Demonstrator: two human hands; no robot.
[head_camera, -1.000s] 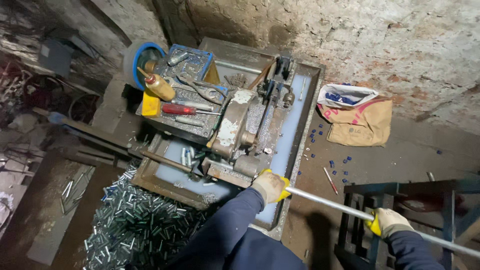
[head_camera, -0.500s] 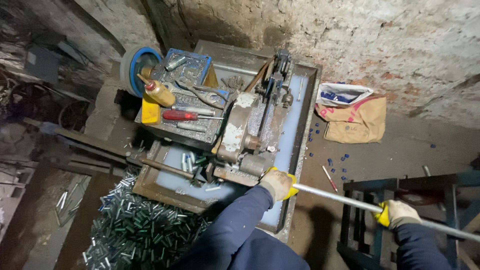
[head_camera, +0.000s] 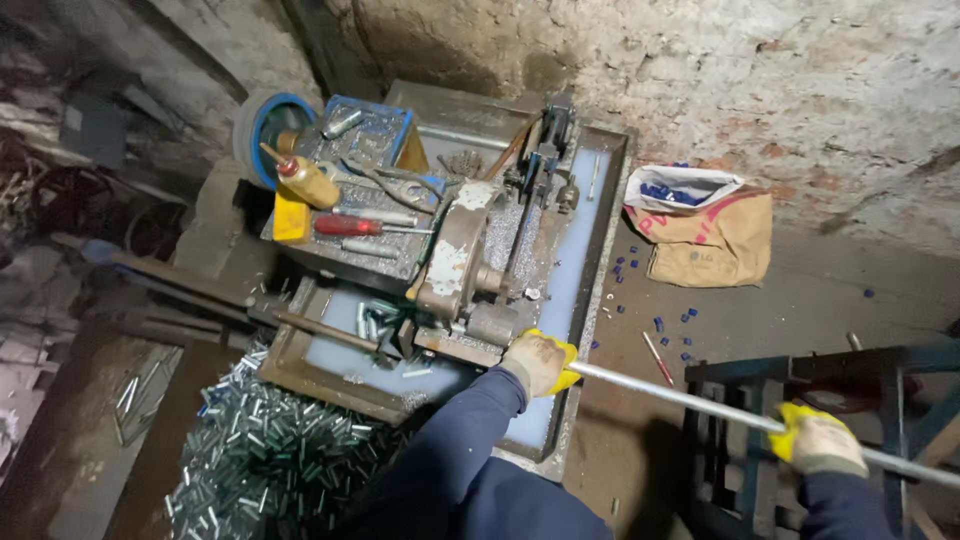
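A long thin metal rod (head_camera: 680, 394) runs from the lower right up into a worn cutting machine (head_camera: 470, 270) that sits in a shallow metal tray (head_camera: 590, 250). My left hand (head_camera: 538, 362), in a yellow and grey glove, grips the rod right at the machine's edge. My right hand (head_camera: 818, 440), gloved the same way, grips the rod further back at the lower right. A pile of several short cut metal pieces (head_camera: 270, 460) lies below the tray's left corner.
On the machine's top lie a red-handled screwdriver (head_camera: 345, 226), pliers (head_camera: 400, 187) and a yellow oil bottle (head_camera: 308, 180). A brown bag (head_camera: 705, 245) with blue caps stands against the rough wall. A blue metal frame (head_camera: 800, 375) stands at the lower right.
My right hand has slid back along the rod toward the lower right. My left hand has stayed at the machine's edge. The view has shifted slightly.
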